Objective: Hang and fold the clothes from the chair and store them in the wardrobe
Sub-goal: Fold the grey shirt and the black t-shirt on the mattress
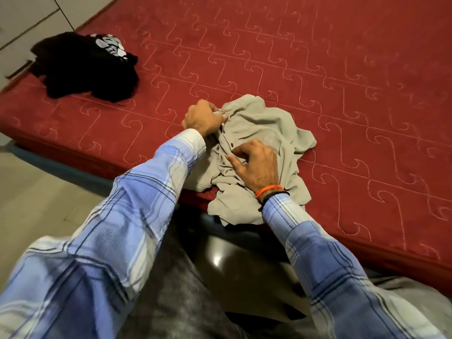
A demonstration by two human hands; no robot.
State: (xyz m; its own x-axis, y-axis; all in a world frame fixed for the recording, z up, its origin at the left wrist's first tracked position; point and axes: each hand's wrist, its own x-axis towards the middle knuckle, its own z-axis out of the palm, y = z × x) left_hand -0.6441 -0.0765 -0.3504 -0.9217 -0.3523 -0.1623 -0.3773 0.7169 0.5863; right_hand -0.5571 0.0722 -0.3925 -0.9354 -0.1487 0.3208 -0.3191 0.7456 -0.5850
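The crumpled beige button-front shirt (259, 152) lies on the red quilted mattress (342, 69). The left hand (203, 118) pinches its collar at ten o'clock; the right hand (256, 165) pinches the placket. Best pull it flat before folding.

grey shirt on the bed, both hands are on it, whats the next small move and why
Probably pull it out flat. The grey shirt lies bunched on the red mattress, its hem hanging over the edge. The left hand grips the collar end, and the right hand pinches the button placket. Drawing the collar away while smoothing the front should spread it for folding.
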